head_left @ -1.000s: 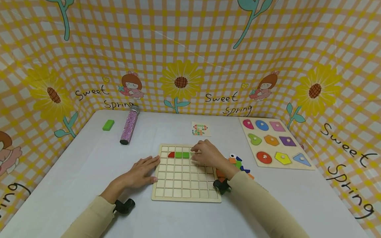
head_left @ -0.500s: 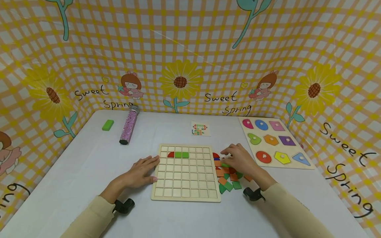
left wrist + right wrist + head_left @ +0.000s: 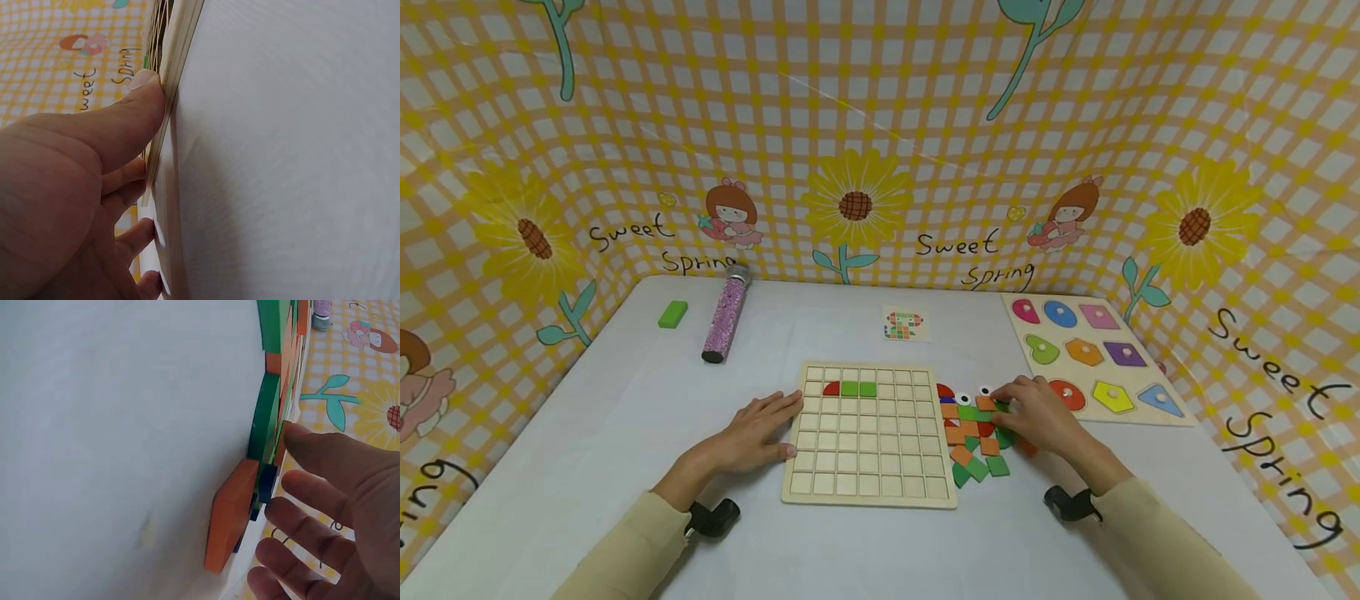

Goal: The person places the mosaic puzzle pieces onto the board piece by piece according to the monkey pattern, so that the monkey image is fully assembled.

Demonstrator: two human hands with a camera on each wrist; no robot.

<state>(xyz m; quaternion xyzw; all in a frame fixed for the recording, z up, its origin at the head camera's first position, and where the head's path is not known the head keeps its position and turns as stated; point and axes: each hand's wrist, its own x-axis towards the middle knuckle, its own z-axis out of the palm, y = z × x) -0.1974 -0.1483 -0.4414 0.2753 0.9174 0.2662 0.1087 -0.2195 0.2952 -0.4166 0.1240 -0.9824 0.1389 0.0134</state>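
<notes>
A wooden grid board [image 3: 868,454] lies on the white table, with a red quarter-round tile [image 3: 832,389] and two green square tiles [image 3: 858,389] in its second row. My left hand [image 3: 752,437] rests along the board's left edge; in the left wrist view its thumb [image 3: 134,115] touches that edge. To the board's right is a heap of orange, green, red and blue tiles [image 3: 970,433], with two eye tiles [image 3: 963,399] at its back. My right hand [image 3: 1037,417] reaches over the heap's right side. In the right wrist view its thumb is by an orange tile, fingers spread apart.
A picture card [image 3: 906,323] lies behind the board. At the back left are a glittery pink microphone [image 3: 726,321] and a green block [image 3: 673,314]. A shape puzzle board [image 3: 1093,358] sits at the right, close behind my right hand. Patterned cloth [image 3: 880,125] walls the table.
My right hand has moved from the board's upper right rightward to the heap's right side, uncovering more tiles and the eye tiles. My left hand stays at the board's edge.
</notes>
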